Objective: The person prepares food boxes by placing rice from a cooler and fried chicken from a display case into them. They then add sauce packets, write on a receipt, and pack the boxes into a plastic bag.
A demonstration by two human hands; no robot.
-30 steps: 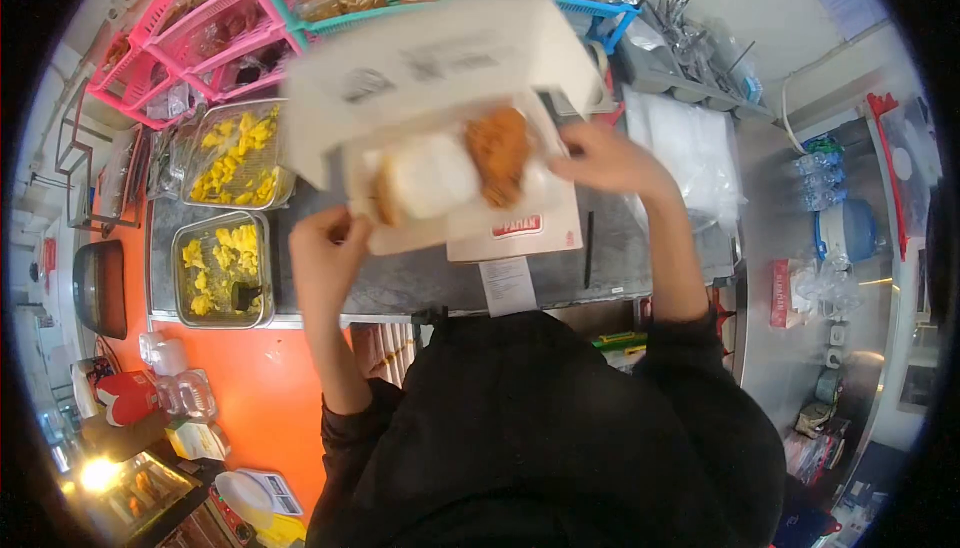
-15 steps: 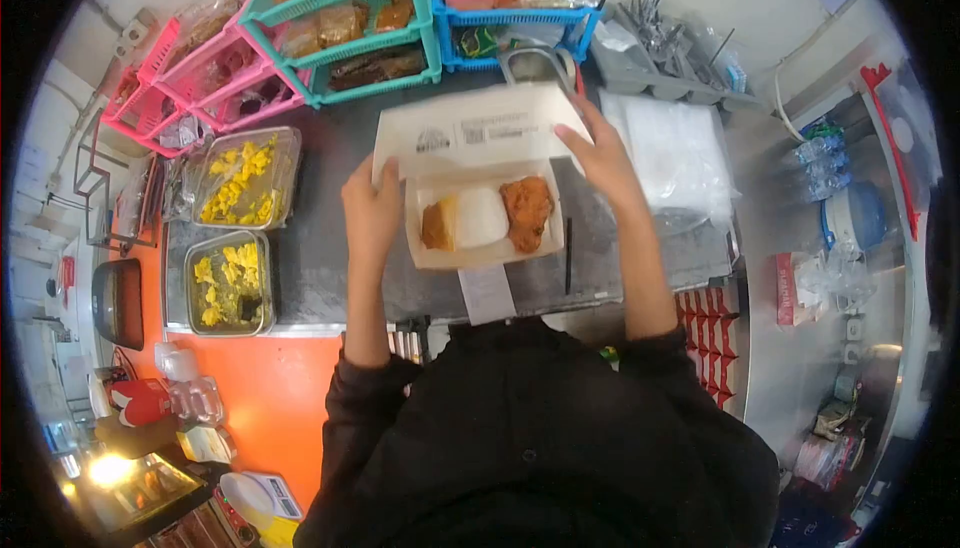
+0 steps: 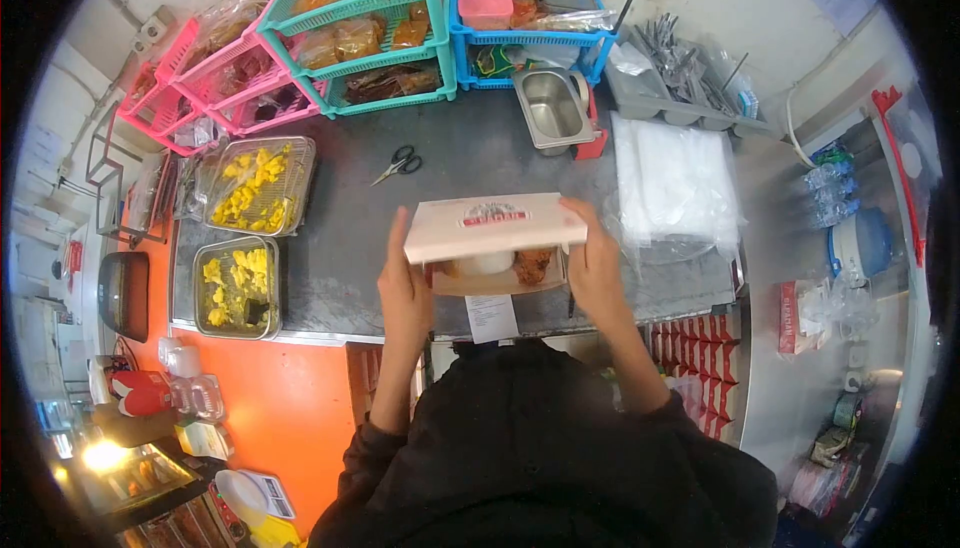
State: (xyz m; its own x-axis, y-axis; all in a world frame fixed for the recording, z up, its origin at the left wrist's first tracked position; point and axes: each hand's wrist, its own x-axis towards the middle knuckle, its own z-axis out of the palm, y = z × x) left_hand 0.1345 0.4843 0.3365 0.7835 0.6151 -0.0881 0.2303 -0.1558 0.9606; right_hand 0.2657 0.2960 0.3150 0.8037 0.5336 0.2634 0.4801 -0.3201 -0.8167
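A cardboard meal box (image 3: pixel 460 216) stands at the near side of the dark counter, its printed lid folded partway down over the tray. Through the front gap show white rice (image 3: pixel 487 263) and a piece of fried chicken (image 3: pixel 533 267); the rest of the food is hidden. My left hand (image 3: pixel 404 288) grips the box's left side, fingers pointing up along the lid. On the right, my right hand (image 3: pixel 597 273) holds the lid's corner with fingertips on top. A printed paper slip (image 3: pixel 492 319) lies at the counter edge below the box.
Black scissors (image 3: pixel 401 164) lie behind the box. Two containers with yellow food (image 3: pixel 252 186) are at left. A metal pan (image 3: pixel 553 110), plastic bags (image 3: pixel 672 183) and a cutlery tray (image 3: pixel 640 98) occupy the right. Green baskets (image 3: pixel 360 64) line the back.
The lid has swung down toward me and now covers much of the food. Both hands have come nearer my body with it, and the scissors and metal pan are now in fuller view.
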